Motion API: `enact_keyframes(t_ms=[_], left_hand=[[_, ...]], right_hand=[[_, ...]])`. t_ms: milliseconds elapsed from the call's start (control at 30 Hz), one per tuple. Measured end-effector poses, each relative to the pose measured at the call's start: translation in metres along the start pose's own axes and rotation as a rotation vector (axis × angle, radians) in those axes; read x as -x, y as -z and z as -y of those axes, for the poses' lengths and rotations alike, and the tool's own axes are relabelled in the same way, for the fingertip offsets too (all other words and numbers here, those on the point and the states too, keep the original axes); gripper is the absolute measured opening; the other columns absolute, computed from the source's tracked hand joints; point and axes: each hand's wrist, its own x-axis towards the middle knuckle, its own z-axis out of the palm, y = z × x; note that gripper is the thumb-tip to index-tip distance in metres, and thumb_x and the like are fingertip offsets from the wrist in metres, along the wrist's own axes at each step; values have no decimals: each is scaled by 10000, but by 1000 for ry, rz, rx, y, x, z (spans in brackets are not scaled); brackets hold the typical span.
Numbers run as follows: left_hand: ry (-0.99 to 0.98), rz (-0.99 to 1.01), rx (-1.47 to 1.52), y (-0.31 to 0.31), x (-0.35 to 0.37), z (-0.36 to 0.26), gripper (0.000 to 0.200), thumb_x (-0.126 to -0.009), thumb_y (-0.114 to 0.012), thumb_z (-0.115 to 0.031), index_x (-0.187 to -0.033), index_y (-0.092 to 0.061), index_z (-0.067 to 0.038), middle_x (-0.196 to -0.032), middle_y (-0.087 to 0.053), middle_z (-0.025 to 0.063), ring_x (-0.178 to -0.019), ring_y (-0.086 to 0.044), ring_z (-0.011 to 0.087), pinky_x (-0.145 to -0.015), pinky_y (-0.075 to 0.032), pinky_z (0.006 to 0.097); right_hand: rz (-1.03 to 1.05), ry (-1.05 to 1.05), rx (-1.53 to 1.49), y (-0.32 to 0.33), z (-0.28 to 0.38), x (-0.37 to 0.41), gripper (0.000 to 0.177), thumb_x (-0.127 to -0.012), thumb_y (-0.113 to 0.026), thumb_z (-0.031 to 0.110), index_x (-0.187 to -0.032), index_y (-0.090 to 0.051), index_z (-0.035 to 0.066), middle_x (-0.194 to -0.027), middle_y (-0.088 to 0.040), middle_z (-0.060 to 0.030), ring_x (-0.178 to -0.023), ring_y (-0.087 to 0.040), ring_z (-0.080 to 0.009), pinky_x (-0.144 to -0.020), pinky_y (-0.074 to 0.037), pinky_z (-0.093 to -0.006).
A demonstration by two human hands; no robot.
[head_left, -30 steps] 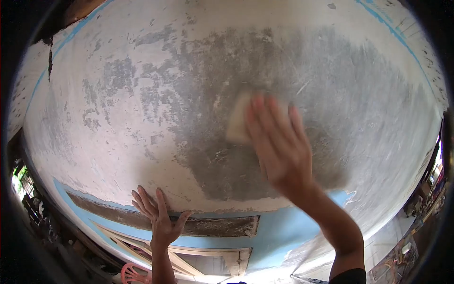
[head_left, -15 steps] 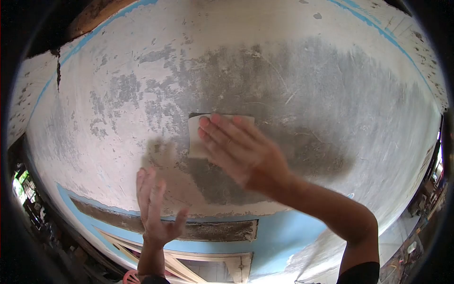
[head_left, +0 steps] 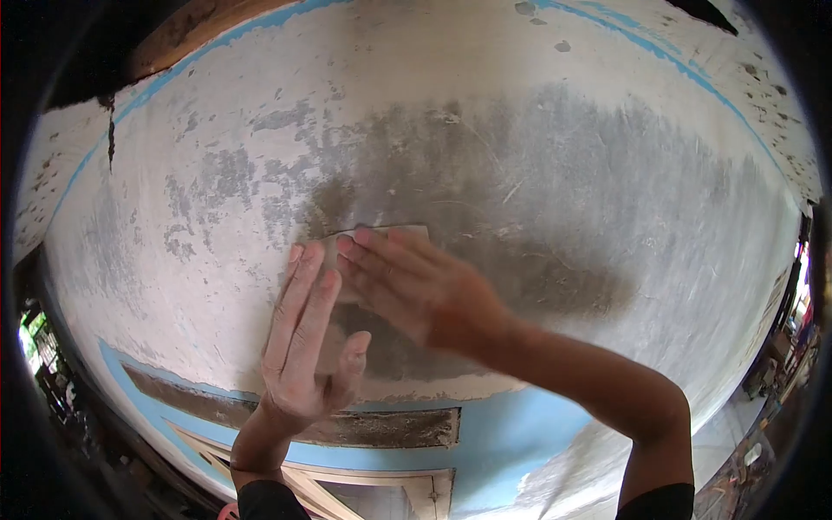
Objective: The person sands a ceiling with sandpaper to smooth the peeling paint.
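Note:
My right hand [head_left: 426, 290] lies flat over a pale sheet of sandpaper [head_left: 417, 232], pressing it against the wall [head_left: 234, 286]. Only the sheet's upper edge and a strip at its left show past the fingers; the palm hides the rest. Grey, scraped plaster surrounds it, with patches of whitish paint to the left. My left hand [head_left: 303, 355] is raised at the sheet's left side, fingers stretched upward and thumb apart. Its fingertips are close to those of my right hand, and it grips nothing.
Below the scraped area runs a light blue painted band [head_left: 494, 433] around a dark recessed panel [head_left: 390, 427]. A wooden frame [head_left: 433, 485] sits beneath it. At the upper left is a brown wooden surface [head_left: 186, 36]; clutter lines both outer sides.
My right hand and the sandpaper have moved left and slightly down across the wall. My left hand has risen and shifted right, closer to the sheet. The view has tilted slightly.

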Motion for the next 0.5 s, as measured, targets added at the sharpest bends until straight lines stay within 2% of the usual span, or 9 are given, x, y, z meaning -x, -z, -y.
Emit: enact_keyframes(t_ms=[33,100,133,200,300,433,500], left_hand=[[3,-5,-1,-1,-1,0,529,-947,-493,-231,-1385,-342,24,-1407,-355,299,-1321,-333,458,-1078,-295,536],[8,38,0,-3,-9,-5,492,-899,-539,-132,-1311,-406,101,-1364,-396,323,-1293,-370,466,-1060,-332,515],[12,63,0,-4,-11,-7,473,-876,-562,-82,-1275,-438,139,-1343,-416,334,-1280,-388,470,-1051,-351,504],[-28,87,0,-11,-18,-5,482,-879,-531,-68,-1296,-410,140,-1361,-391,338,-1295,-365,471,-1065,-328,508],[-28,160,45,-26,-19,-3,493,-883,-473,-53,-1322,-368,146,-1382,-355,344,-1320,-320,475,-1086,-282,521],[-4,190,121,-36,-4,-11,510,-883,-412,-51,-1340,-321,157,-1413,-298,351,-1348,-267,472,-1108,-225,533],[19,232,71,-41,7,-15,532,-870,-428,-50,-1345,-311,157,-1421,-282,350,-1348,-268,469,-1110,-231,524]], right_hand=[[-60,-52,54,3,-6,-2,406,-817,-600,141,-1191,-570,-16,-1345,-499,-152,-1288,-436,-278,-1095,-338,-417],[-178,-147,163,12,-26,-14,375,-839,-566,169,-1151,-586,-38,-1340,-495,-164,-1287,-422,-290,-1104,-317,-409],[-154,-127,81,6,-18,-9,369,-838,-568,169,-1140,-592,-42,-1323,-505,-168,-1287,-421,-294,-1108,-313,-407],[-116,-80,-72,-14,3,5,357,-837,-571,169,-1117,-604,-51,-1288,-525,-177,-1286,-419,-301,-1116,-306,-403],[-1,-34,-122,-17,7,14,363,-815,-595,152,-1116,-600,-51,-1261,-538,-182,-1282,-423,-295,-1127,-295,-401],[16,25,-27,-8,7,24,363,-801,-609,136,-1113,-601,-49,-1245,-553,-168,-1262,-443,-291,-1130,-296,-396],[6,32,19,-8,8,34,368,-798,-611,133,-1117,-600,-49,-1222,-570,-154,-1248,-456,-288,-1130,-299,-392]])
